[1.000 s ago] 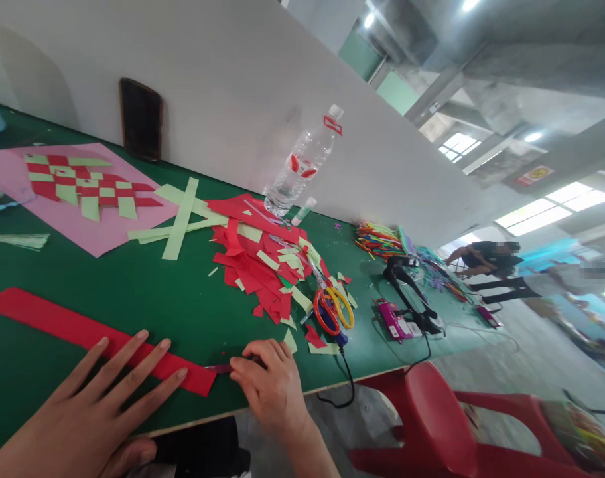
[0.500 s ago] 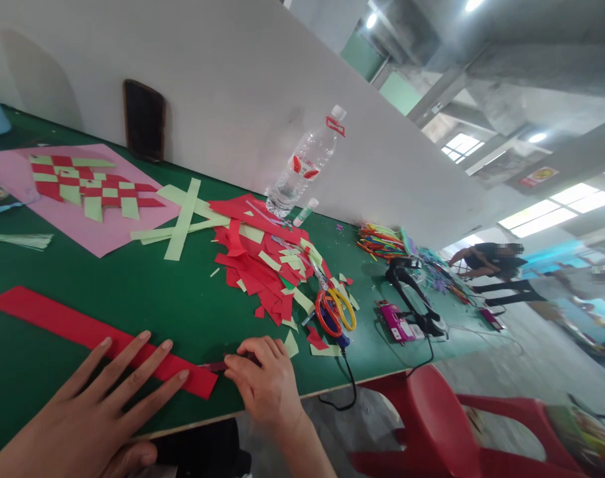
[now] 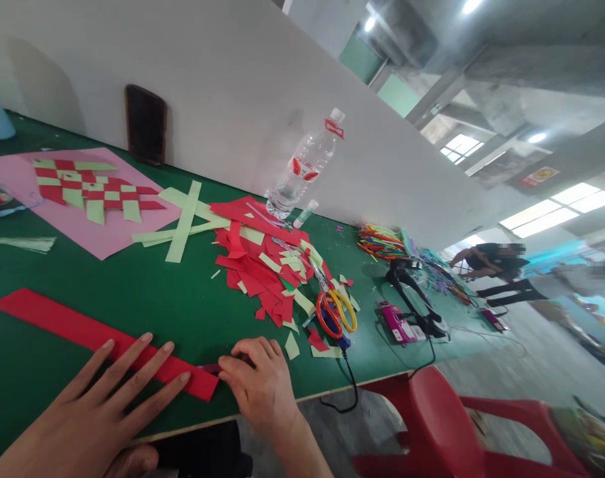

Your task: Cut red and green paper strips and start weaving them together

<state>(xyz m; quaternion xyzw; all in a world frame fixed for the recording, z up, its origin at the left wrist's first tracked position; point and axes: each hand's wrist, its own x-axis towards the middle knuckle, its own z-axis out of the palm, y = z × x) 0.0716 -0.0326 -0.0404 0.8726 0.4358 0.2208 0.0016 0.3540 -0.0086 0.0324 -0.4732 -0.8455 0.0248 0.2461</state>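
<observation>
The red strip (image 3: 73,325) is smooth matt paper, the bottle (image 3: 305,159) clear glossy plastic, the tabletop (image 3: 183,292) smooth with a faint sheen.

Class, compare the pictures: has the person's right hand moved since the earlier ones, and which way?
Yes. The right hand has moved slightly left in the picture, judged against the scissors: the gap between them has widened.

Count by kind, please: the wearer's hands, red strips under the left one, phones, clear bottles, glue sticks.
Left hand and right hand: 2
Red strip: 1
Phone: 1
Clear bottle: 1
Glue stick: 1
Total: 6
</observation>
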